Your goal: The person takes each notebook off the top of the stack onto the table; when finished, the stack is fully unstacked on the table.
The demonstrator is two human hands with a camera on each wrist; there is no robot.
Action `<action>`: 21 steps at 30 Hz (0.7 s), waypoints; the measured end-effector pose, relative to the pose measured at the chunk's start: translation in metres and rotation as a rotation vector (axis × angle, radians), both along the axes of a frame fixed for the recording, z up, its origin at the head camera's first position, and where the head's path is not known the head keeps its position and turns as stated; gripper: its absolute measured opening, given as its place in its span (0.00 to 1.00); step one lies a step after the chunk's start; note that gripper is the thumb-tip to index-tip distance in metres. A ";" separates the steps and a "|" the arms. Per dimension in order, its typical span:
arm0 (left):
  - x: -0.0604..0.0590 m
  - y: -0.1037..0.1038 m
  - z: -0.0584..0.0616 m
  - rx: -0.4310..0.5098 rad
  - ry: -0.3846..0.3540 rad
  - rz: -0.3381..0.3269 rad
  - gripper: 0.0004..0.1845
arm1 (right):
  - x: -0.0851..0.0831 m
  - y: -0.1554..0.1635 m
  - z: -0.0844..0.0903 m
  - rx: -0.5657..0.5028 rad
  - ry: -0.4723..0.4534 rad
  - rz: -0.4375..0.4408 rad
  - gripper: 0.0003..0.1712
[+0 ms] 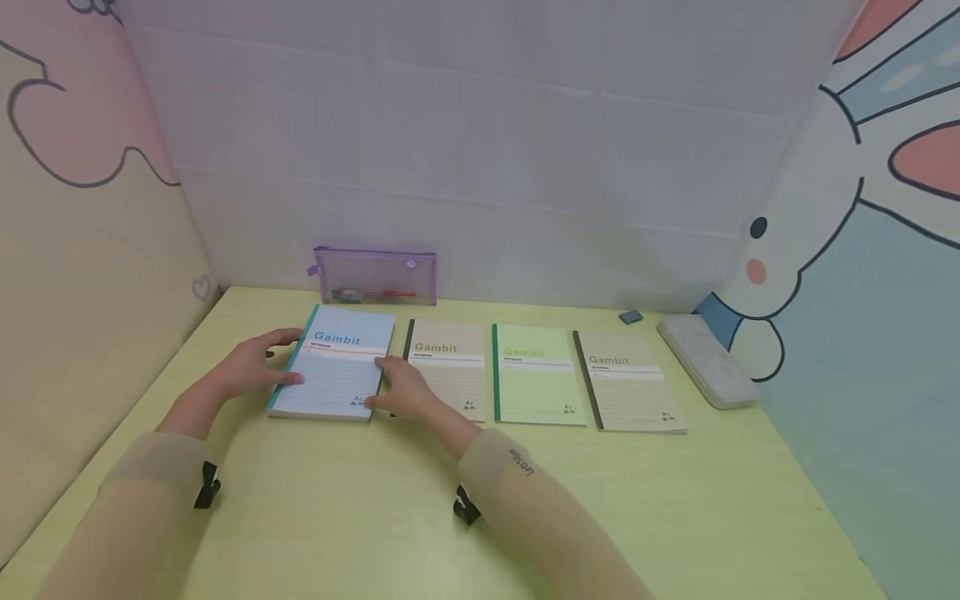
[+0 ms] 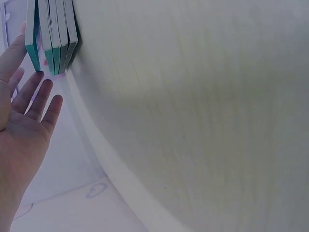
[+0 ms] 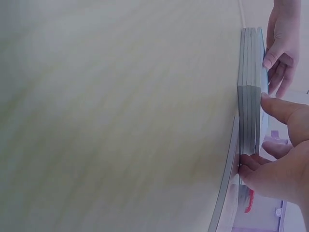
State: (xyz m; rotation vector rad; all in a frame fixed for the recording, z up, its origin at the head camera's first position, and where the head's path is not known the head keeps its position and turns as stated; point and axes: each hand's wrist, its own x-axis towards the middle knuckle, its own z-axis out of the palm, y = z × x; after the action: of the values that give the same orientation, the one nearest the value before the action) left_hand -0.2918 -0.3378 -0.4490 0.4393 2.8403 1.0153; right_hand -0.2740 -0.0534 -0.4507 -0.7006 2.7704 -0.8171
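A stack of notebooks [image 1: 335, 363] with a blue "Gambit" cover on top lies on the yellow-green table [image 1: 360, 508]. My left hand [image 1: 279, 358] touches the stack's teal spine side; in the left wrist view its fingers [image 2: 37, 94] are straight beside the stack [image 2: 50, 34]. At the stack's right edge is my right hand [image 1: 384, 385]. The right wrist view shows its thumb on the top cover and its fingertips [image 3: 247, 166] low against the side of the stack [image 3: 248, 96], pinching that edge.
A beige notebook [image 1: 450, 367], a green one [image 1: 536, 373] and another beige one [image 1: 628, 382] lie in a row to the right. A purple pencil pouch [image 1: 375, 277] leans against the back wall. A small eraser [image 1: 631, 317] and a white case [image 1: 708, 360] lie at the far right.
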 end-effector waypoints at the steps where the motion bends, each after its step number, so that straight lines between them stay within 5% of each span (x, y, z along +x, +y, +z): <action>1: 0.001 0.001 0.001 0.009 0.010 0.001 0.47 | 0.001 0.001 0.001 -0.010 0.000 -0.007 0.44; 5: 0.004 0.002 0.006 0.013 0.031 0.035 0.44 | 0.004 0.003 0.006 -0.077 -0.001 -0.036 0.45; 12: 0.012 0.002 0.018 0.042 0.100 0.065 0.40 | 0.011 0.008 0.014 -0.425 -0.162 -0.127 0.40; 21: 0.030 0.008 0.036 0.139 0.141 0.041 0.39 | 0.017 0.015 0.022 -0.470 -0.125 -0.150 0.32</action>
State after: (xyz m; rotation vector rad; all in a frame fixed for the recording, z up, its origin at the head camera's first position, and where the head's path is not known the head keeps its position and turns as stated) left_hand -0.2616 -0.3298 -0.4134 0.4857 2.9234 1.2418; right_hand -0.2567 -0.0384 -0.4290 -0.4868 2.5577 -1.5151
